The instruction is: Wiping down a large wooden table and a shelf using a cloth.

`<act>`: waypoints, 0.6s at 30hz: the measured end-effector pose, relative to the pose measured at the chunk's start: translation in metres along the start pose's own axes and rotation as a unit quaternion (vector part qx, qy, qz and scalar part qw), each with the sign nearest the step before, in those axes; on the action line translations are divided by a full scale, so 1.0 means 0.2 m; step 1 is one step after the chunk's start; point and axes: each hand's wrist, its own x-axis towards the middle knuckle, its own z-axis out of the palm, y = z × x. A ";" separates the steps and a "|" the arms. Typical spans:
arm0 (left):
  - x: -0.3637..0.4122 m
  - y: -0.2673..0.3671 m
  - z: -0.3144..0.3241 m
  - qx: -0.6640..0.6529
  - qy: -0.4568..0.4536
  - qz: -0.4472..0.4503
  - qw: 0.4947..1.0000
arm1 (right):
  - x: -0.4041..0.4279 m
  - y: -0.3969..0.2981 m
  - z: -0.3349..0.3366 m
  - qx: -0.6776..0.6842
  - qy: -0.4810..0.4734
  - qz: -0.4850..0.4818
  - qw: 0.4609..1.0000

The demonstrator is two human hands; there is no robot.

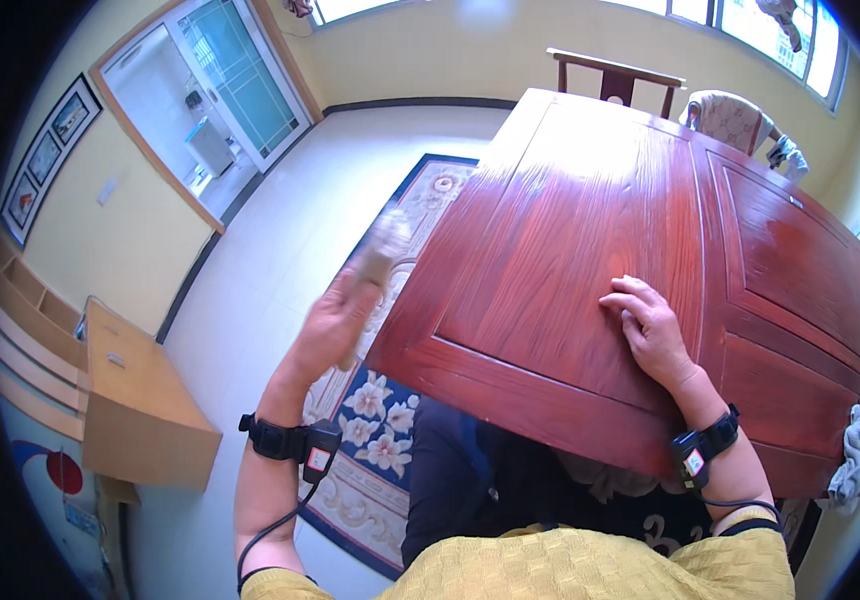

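Note:
A large reddish-brown wooden panel with framed, raised-grain sections [550,300] lies flat before me. My left hand [336,319] is lifted beyond the panel's left edge, over the carpet, gripping a brush [377,259] that is blurred; its pale end points up and away. Fingers curled, my right hand [644,322] rests on the middle of the panel near its front, holding nothing that I can see. A grey cloth [852,450], twisted, hangs at the panel's right front corner.
Beneath the panel is a blue and cream floral carpet [381,420]. A wooden chair [617,71] and a cloth-covered seat [730,120] stand behind it. At left are a light wooden cabinet [152,405] and a sliding glass door [239,71].

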 end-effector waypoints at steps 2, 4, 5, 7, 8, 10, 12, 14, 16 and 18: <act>0.04 0.05 0.08 0.300 -0.136 0.167 0.929 | 0.01 -0.04 0.01 -0.001 -0.001 -0.003 1.000; 0.07 0.01 0.17 0.464 -0.213 0.173 0.842 | 0.02 -0.04 0.00 -0.004 -0.004 -0.005 1.000; 0.06 0.00 0.25 0.538 -0.219 0.155 0.799 | 0.03 -0.03 -0.01 -0.007 -0.008 -0.001 1.000; 0.06 -0.09 0.31 0.539 -0.247 0.184 0.784 | 0.02 -0.04 0.00 -0.003 -0.016 0.008 1.000; 0.04 -0.11 0.34 0.543 -0.257 0.193 0.776 | 0.02 -0.05 0.00 -0.001 -0.013 0.012 1.000; 0.05 -0.13 0.39 0.574 -0.243 0.229 0.748 | 0.02 -0.05 0.00 0.003 -0.006 0.013 1.000; 0.10 -0.13 0.40 0.597 -0.243 0.250 0.722 | 0.02 -0.05 0.00 -0.003 -0.004 0.016 1.000; 0.18 -0.15 0.42 0.577 -0.254 0.257 0.732 | 0.01 -0.06 -0.01 -0.011 -0.005 0.019 1.000; 0.29 -0.18 0.42 0.553 -0.264 0.263 0.745 | 0.01 -0.08 -0.01 -0.019 -0.006 0.017 1.000; 0.40 -0.19 0.43 0.536 -0.257 0.279 0.754 | 0.01 -0.09 -0.01 -0.021 -0.010 0.020 1.000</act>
